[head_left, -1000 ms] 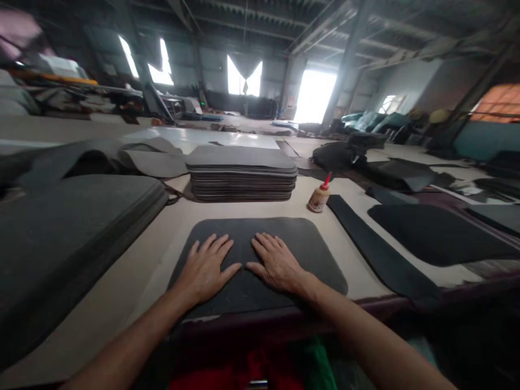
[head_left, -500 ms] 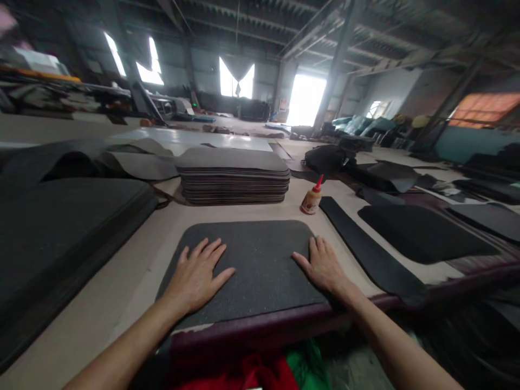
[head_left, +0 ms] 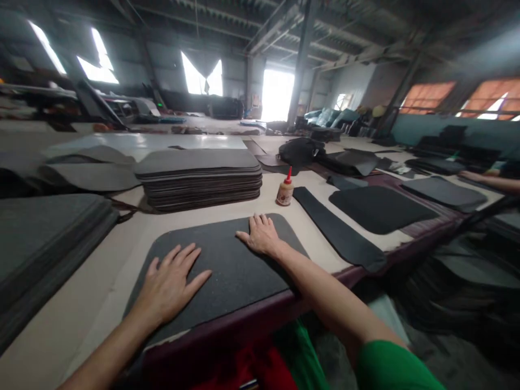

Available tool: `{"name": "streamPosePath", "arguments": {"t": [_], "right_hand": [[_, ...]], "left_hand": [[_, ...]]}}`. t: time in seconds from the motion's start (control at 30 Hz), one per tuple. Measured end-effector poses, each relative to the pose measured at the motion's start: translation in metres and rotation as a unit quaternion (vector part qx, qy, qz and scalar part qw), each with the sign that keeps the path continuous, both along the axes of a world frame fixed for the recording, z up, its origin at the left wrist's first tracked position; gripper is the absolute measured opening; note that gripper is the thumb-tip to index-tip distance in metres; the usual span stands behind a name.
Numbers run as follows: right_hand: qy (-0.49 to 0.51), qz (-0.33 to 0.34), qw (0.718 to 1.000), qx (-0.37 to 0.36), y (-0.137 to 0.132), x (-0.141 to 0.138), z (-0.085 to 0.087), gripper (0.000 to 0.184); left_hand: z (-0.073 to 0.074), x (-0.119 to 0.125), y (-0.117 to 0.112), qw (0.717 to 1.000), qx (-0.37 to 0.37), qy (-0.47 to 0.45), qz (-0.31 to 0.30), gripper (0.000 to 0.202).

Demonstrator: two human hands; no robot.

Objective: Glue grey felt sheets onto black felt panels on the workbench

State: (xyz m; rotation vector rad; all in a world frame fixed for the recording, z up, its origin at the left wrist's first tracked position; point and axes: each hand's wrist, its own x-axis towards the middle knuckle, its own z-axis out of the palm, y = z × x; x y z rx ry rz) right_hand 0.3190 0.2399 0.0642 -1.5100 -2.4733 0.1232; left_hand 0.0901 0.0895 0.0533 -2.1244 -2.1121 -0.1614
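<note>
A dark grey sheet with rounded far corners [head_left: 227, 281] lies flat at the near edge of the table. My left hand [head_left: 173, 281] rests on its left part, fingers spread and palm down. Near the sheet's far edge, right of its middle, my right hand [head_left: 261, 234] lies palm down with the thumb held apart from the fingers. Neither hand grips anything. Beyond the sheet stands a glue bottle [head_left: 285, 193] with a red nozzle, apart from both hands.
Behind the sheet is a neat stack of grey sheets [head_left: 199, 181]. A thick dark pile [head_left: 44, 244] lies at left. To the right are a long dark strip [head_left: 339, 230] and another black sheet [head_left: 377, 208]. Another person's arm [head_left: 491, 181] reaches in at far right.
My right hand has slid from the sheet's right edge inward and toward its far edge. The left hand stays spread on the sheet. The view has turned to the right.
</note>
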Motion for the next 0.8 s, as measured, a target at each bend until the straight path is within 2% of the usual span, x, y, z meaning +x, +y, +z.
{"name": "streamPosePath", "arguments": {"t": [0.1,0.17,0.33,0.43,0.5,0.57,0.67,0.8], "right_hand": [[-0.001,-0.047,0.999,-0.006,-0.002,0.023,-0.011,0.093],[-0.005,-0.059,0.998,-0.006,-0.005,0.047,-0.012,0.091],[-0.010,-0.068,0.998,0.002,-0.014,0.104,0.004,0.067],[-0.005,-0.020,1.000,0.008,-0.033,0.115,0.007,0.063],[-0.004,0.043,0.999,0.012,-0.052,0.115,0.003,0.068],[-0.011,0.079,0.997,0.013,-0.070,0.117,-0.004,0.073],[-0.038,0.048,0.998,0.011,-0.085,0.128,-0.014,0.079],[-0.075,0.014,0.997,0.015,-0.085,0.150,-0.020,0.080]], "left_hand": [[0.001,-0.001,0.002,1.000,-0.008,-0.002,-0.003,0.069],[0.003,0.000,0.002,1.000,-0.020,-0.004,-0.003,0.071],[0.006,0.004,0.002,1.000,-0.025,-0.004,-0.003,0.072],[0.005,0.004,0.002,1.000,-0.022,0.003,-0.004,0.073],[0.005,0.003,0.002,1.000,-0.021,0.006,-0.005,0.073],[0.004,0.002,0.002,1.000,-0.023,0.008,-0.007,0.072],[0.002,0.001,0.000,1.000,-0.021,0.013,-0.009,0.071],[0.002,0.002,0.000,1.000,-0.020,0.016,-0.007,0.070]]}}
